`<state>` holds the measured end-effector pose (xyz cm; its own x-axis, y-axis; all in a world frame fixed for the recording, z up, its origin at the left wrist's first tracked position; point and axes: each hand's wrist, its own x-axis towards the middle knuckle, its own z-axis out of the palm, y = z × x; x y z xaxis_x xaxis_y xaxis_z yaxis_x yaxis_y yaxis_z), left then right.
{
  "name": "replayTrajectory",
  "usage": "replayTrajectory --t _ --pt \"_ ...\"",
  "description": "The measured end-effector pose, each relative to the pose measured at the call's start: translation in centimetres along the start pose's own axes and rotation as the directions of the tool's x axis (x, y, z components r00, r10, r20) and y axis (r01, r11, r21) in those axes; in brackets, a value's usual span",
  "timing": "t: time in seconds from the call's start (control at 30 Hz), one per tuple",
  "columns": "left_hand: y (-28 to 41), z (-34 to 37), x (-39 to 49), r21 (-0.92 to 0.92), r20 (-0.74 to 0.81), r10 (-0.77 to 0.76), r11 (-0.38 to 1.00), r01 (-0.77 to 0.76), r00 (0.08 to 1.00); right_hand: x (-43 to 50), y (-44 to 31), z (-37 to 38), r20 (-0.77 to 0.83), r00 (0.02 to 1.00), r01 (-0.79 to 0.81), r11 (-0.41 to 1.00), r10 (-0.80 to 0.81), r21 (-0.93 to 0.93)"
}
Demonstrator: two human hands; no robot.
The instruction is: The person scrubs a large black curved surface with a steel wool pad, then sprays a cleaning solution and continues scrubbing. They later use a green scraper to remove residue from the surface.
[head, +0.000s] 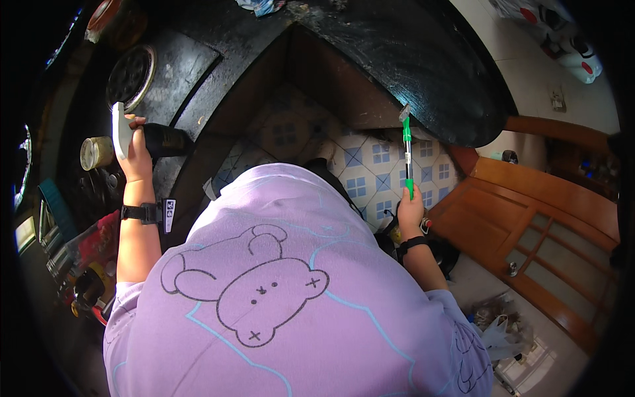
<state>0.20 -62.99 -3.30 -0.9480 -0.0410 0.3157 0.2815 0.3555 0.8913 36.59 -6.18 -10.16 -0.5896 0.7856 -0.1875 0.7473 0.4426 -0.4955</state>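
Observation:
My left hand [135, 159] is at the left, over the dark counter, with its fingers around a flat, white elongated object [119, 133]. What that object is, I cannot tell. Just beyond those fingers is a dark bottle [166, 141], and a jar with a pale lid [95, 153] stands to the left. In my right hand [411, 211] is the green lower end of a long-handled cleaning tool [408, 154] with a silver middle. Its greyish head [405, 113] points away from me, by the edge of the black countertop [397, 59].
A round black burner [132, 77] is set in the counter at upper left. Blue-and-white tiles [367, 171] cover the floor below. At right stands a wooden door with glass panes [526, 233]. Plastic bags [501, 332] lie at lower right.

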Motion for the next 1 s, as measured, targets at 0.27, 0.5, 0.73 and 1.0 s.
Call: replayTrajectory --t 0.27,0.5,0.73,1.0 --pt "0.3 0.1 -0.4 0.025 -0.022 0.024 0.999 -0.023 0.999 3.8 -7.7 6.7 0.118 0.978 0.152 0.977 -0.171 0.152" --pt "0.0 0.2 -0.7 0.002 -0.041 -0.023 1.000 0.023 0.999 1.8 -3.1 1.1 0.077 0.994 0.076 0.994 -0.082 0.081" --pt "-0.3 0.0 -0.4 0.074 -0.033 0.041 0.997 -0.038 0.999 4.0 -6.6 2.9 0.108 0.986 0.123 0.992 -0.123 0.007" --pt "-0.6 -0.2 -0.4 0.115 -0.018 0.069 0.991 -0.066 0.997 4.6 0.7 -2.4 0.098 0.991 0.090 0.996 -0.089 -0.007"
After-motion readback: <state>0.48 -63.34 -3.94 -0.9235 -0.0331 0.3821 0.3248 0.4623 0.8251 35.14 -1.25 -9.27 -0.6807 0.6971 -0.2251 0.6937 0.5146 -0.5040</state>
